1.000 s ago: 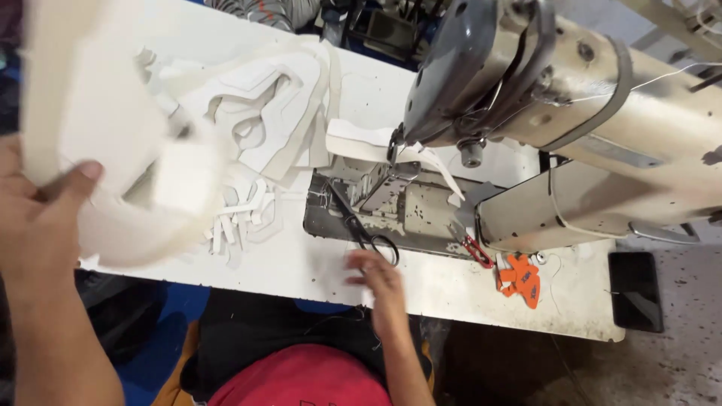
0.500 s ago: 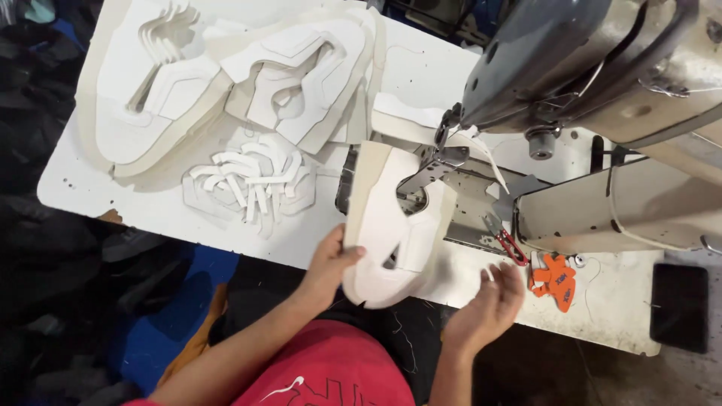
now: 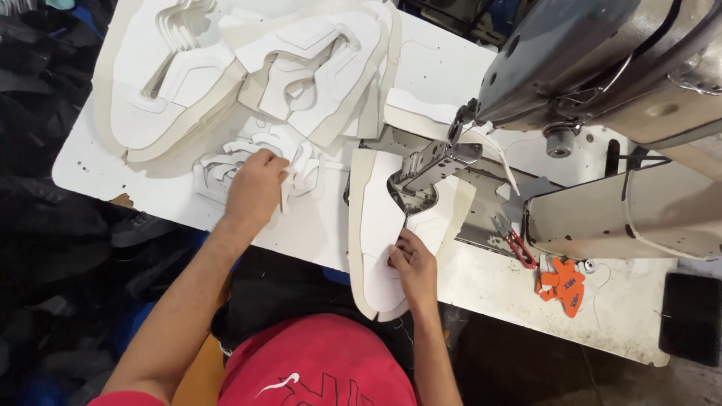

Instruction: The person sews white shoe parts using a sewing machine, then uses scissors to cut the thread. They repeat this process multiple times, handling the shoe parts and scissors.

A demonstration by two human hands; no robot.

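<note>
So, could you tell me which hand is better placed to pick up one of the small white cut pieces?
Left hand: it already rests on the small white pieces; the right hand pins the large white panel.

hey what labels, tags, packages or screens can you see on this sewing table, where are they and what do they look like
Orange tags: small pile of flat, irregular-shaped pieces with dark print, on the white table near its front right edge, below the sewing machine.
No packages, signs or screens in view; the white cut pieces under the left hand and the white panel under the right hand look unlabelled.
</note>
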